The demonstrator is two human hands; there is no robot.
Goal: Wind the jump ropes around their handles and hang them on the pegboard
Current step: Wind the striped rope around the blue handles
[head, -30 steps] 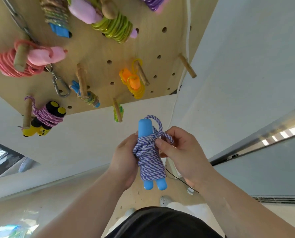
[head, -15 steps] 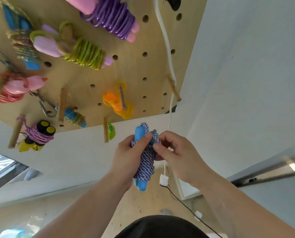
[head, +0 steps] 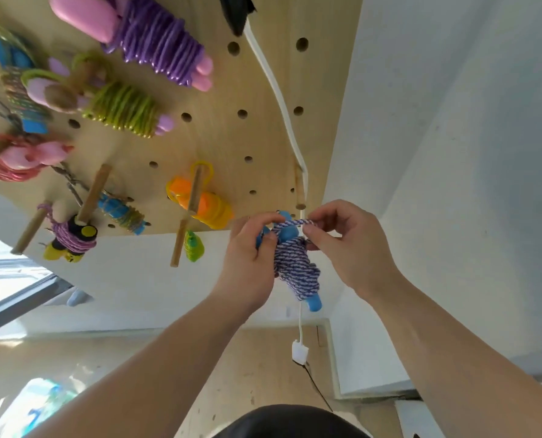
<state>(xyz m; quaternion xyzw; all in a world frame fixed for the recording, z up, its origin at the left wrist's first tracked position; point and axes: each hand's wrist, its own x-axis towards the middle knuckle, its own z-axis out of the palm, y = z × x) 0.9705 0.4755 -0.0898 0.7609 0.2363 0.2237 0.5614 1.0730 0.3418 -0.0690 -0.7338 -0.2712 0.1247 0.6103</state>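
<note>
A blue-handled jump rope [head: 296,268], wound in purple-and-white cord, hangs between my hands just below the wooden pegboard [head: 219,137]. My left hand [head: 250,263] grips the upper handles. My right hand [head: 347,245] pinches the cord's loop, stretched flat across the handle tops. A bare wooden peg [head: 299,189] sticks out of the board right above the loop.
Several wound ropes hang on pegs: purple [head: 159,50], green [head: 121,110], pink [head: 20,158], orange [head: 204,200], black-and-yellow [head: 72,240]. A white cable [head: 282,102] runs down the board's right edge to a plug [head: 299,352]. A white wall [head: 452,153] stands on the right.
Both hands have lifted the blue rope bundle up toward the board's lower right edge. The loop is now pulled out sideways by my right hand, under the bare peg.
</note>
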